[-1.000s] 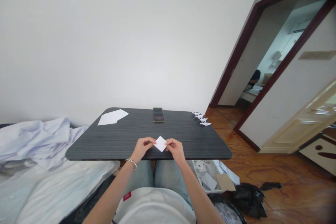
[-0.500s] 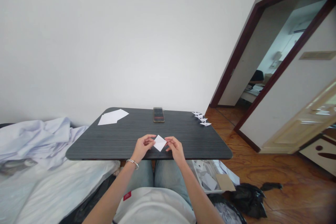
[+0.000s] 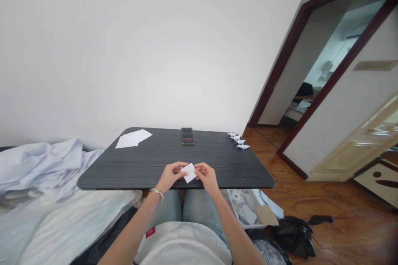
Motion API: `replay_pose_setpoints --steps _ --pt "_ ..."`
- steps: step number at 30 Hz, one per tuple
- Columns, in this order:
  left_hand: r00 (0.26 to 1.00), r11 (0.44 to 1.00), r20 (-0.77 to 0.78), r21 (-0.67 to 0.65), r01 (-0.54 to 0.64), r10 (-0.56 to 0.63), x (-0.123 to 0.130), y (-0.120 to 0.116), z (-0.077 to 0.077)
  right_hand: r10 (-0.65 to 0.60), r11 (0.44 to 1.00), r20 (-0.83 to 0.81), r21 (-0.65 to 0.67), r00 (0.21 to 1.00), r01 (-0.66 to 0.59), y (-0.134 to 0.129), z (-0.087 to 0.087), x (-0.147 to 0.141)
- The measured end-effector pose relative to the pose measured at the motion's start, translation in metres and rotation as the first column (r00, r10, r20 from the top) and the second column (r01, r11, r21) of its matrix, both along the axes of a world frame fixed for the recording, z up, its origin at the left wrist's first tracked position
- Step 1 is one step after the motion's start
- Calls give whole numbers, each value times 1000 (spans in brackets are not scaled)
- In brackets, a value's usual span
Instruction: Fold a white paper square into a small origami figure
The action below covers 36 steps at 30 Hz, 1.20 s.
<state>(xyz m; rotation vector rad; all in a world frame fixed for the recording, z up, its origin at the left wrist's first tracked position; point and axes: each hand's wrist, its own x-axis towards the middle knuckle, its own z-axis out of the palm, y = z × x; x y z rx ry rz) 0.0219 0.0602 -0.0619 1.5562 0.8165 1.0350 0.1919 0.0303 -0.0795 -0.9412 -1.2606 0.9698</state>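
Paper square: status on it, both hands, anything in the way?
Left hand gripping paper square, left side. Right hand gripping its right side. Phone farther back on table, apart from both hands, likely no obstacle.

Left fingers (image 3: 178, 165), right fingers (image 3: 201, 166) pinched; forearms (image 3: 137, 221) angled inward.

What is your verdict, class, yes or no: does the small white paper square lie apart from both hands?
No, the left hand and the right hand hold the small white paper square between them.
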Motion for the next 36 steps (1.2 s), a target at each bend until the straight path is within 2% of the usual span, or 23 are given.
replay_pose_setpoints --steps 6,11,17,21,25,29,36 --pt "1000 999 -4 20 -29 29 -2 0 -2 56 998 12 4 998 -56 0 -2 0" --pt "997 997 32 52 -65 63 -2 -2 -1 40 999 -46 38 998 -39 2 -4 -2" --pt "997 989 -72 145 -7 17 0 -4 4 44 996 -145 83 988 -32 -1 1 1" --pt "997 984 -75 178 1 13 -2 -4 3 50 995 -141 88 989 -38 -6 5 1" --pt "999 973 -15 230 -24 28 -5 -6 2 84 993 -143 89 986 -71 -7 6 -3" --pt "999 960 30 274 -52 46 -5 -8 4 56 996 -136 82 989 -45 -5 4 -3" --pt "995 939 -10 332 -91 100 -4 -10 6 40 995 -115 101 993 -28 -4 1 -2"
